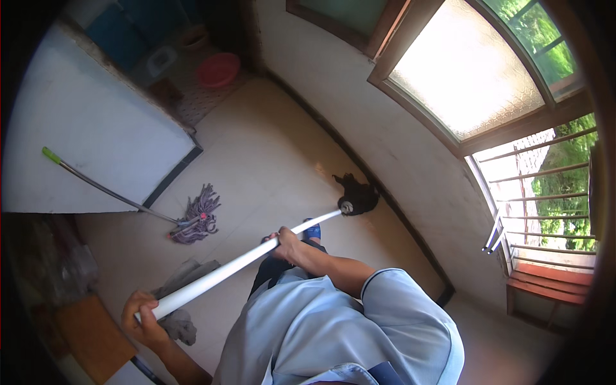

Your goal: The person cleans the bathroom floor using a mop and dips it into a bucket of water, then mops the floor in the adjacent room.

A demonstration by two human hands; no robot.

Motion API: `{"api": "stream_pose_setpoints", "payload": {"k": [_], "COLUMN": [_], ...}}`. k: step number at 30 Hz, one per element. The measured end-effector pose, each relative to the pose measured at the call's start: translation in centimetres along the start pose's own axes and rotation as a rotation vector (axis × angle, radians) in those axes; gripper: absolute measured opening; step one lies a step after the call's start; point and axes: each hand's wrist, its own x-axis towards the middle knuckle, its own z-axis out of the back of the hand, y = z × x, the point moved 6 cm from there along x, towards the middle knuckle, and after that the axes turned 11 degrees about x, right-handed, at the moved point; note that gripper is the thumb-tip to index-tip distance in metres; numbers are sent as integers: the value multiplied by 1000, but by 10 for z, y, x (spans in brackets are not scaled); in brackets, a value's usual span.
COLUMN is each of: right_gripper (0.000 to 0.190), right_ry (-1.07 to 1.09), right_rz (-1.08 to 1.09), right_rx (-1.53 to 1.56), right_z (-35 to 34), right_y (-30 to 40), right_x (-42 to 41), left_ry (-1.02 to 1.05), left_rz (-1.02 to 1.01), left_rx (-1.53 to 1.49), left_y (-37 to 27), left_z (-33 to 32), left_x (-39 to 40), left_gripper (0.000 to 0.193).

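Observation:
Both my hands hold a mop by its long white handle [216, 279]. My left hand [140, 317] is wrapped around the handle's upper end, at the lower left. My right hand [288, 244] grips it near the middle, in front of my body. The handle slants away to a dark, stringy mop head [361, 195], which rests on the pale tiled floor [269, 139] close to the wall on the right. A round light-coloured fitting joins head and handle. Below the left half of the handle lies a crumpled grey cloth [180, 325], partly hidden by it.
A second mop with purple-grey strands [197, 219] leans on a white wall [106, 120]. A red basin [218, 70] stands beyond a doorway. An orange-brown board [95, 337] is at lower left; barred windows [544, 192] line the right. My blue shoe [313, 230] is near the handle.

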Motion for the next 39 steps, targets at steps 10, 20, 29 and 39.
{"api": "stream_pose_setpoints", "payload": {"k": [10,20,29,39], "right_gripper": [8,9,6,6], "right_ry": [154,442,547,407], "right_rz": [-45,44,76,-22], "right_rx": [-384,-635,-396,-153], "right_z": [-72,-168,-164,-88], "right_y": [-97,-92,-95,-53], "right_x": [14,43,15,14], "left_ry": [-290,3,-126,-135], "left_rz": [124,-109,55,122], "left_rx": [445,394,152,-209], "left_y": [-8,11,74,110], "left_z": [71,6,64,50], "left_x": [-40,-68,-60,-9], "left_gripper": [23,7,16,21]}}
